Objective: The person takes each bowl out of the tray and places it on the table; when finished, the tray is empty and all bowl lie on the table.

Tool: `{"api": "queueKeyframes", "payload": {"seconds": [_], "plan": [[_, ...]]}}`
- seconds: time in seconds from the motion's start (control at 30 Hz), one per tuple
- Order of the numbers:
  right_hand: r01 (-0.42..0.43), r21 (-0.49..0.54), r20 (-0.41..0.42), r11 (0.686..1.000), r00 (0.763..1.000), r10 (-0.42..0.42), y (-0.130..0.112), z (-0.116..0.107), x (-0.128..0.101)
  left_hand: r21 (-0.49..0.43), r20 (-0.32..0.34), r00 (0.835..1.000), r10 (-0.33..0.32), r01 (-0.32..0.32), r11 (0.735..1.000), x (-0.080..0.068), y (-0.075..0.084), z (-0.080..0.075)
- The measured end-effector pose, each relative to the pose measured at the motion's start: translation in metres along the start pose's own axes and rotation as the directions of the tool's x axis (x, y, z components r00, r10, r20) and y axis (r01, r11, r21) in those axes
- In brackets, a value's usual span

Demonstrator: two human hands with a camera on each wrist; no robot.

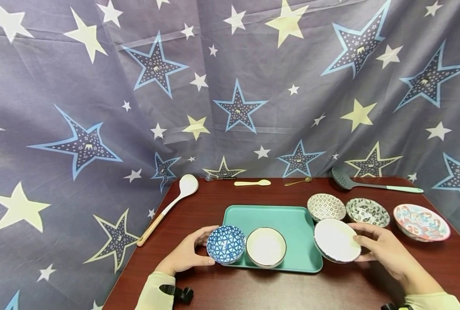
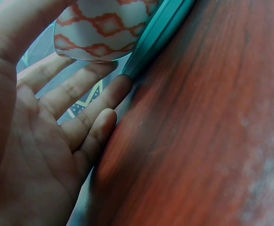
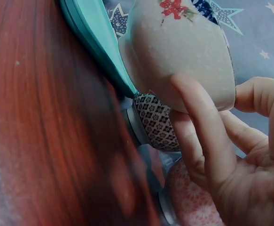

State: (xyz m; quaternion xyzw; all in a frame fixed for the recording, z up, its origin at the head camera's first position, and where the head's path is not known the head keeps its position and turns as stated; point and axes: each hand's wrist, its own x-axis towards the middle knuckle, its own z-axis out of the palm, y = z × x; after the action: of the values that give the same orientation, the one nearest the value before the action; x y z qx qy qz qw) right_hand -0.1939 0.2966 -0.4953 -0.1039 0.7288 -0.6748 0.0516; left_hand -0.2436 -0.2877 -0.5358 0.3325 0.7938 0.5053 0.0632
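A small bowl with a blue triangle pattern inside (image 1: 225,244) stands at the left end of a teal tray (image 1: 291,258). Its outside is white with orange shapes in the left wrist view. My left hand (image 1: 192,252) is around its left side, fingers fairly straight and close to the wall; whether they touch is unclear. Beside it on the tray sits a cream bowl with a dark rim (image 1: 266,247). My right hand (image 1: 382,249) grips a white bowl (image 1: 337,240) by its right side at the tray's right edge. Red flowers show on this bowl's outside (image 3: 183,52).
Three patterned bowls stand at the right: a brown-dotted one (image 1: 326,207), a leaf-patterned one (image 1: 367,212) and a pink-and-blue one (image 1: 421,222). A white ladle (image 1: 188,185) lies left, a slotted skimmer (image 1: 344,180) back right. Small spoons, one cream (image 1: 253,183), lie along the back.
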Motion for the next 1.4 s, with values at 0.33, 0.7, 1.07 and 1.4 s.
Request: {"api": "queueKeyframes", "payload": {"seconds": [0.33, 0.7, 1.07, 1.4], "plan": [[-0.02, 0.008, 0.041, 1.0, 0.999, 0.02, 0.011, -0.006, 0.0, -0.016, -0.001, 1.0, 0.0, 0.0, 1.0, -0.001, 0.0, 0.001], [-0.067, 0.015, 0.059, 0.998, 0.996, 0.066, 0.015, -0.012, 0.002, -0.001, 0.003, 0.999, -0.032, 0.032, 0.999, 0.0, 0.001, 0.001], [-0.115, 0.014, -0.004, 0.993, 0.993, 0.115, 0.015, -0.013, 0.003, 0.004, 0.003, 1.0, -0.027, 0.027, 1.0, 0.0, -0.001, 0.001], [-0.147, 0.029, 0.003, 0.989, 0.989, 0.147, 0.019, -0.013, 0.005, -0.008, 0.005, 1.0, -0.015, 0.015, 1.0, 0.001, 0.002, 0.0]]}}
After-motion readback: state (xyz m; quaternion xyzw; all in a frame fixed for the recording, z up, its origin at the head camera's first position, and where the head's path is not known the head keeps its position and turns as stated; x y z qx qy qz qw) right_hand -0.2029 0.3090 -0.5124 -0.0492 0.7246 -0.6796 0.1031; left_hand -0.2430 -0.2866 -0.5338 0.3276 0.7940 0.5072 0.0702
